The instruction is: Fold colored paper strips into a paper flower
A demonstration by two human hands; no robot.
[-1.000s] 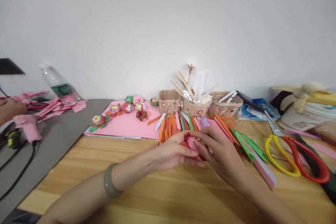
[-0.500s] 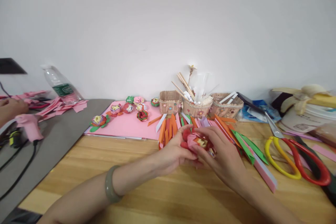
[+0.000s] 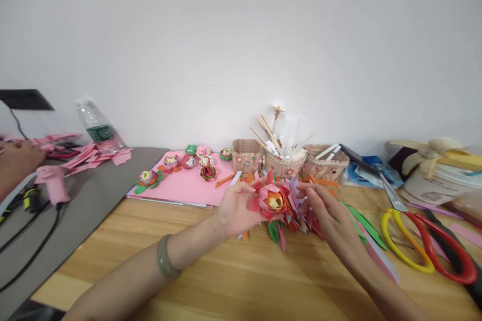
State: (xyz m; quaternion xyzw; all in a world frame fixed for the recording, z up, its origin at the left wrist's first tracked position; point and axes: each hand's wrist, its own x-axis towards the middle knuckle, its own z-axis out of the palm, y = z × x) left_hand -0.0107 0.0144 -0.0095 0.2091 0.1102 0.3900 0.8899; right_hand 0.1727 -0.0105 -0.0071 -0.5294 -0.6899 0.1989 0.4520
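A folded paper flower [image 3: 276, 201], pink and red outside with a yellow centre, rests in my left hand [image 3: 241, 206], whose fingers curl under and around its left side. Just right of it, my right hand [image 3: 331, 213] hovers with bent, loosely parted fingers and nothing visible in them. Behind and below the flower lie folded paper strips [image 3: 297, 186] in lilac, orange, green and pink, partly hidden by my hands. Several finished paper flowers [image 3: 208, 173] sit on a pink sheet [image 3: 184, 188] to the left.
Three woven baskets [image 3: 246, 156] line the wall, the middle one holding sticks. Large scissors [image 3: 406, 241] with yellow and red handles lie right. Banana peel [image 3: 425, 160] tops a tub. At left are a bottle [image 3: 98, 128], a pink glue gun [image 3: 53, 184] and another person's hand [image 3: 18, 163].
My right hand has come off the flower and moved a little right. The flower now faces up in my left hand, its yellow centre in full view. The camera view has shifted slightly.
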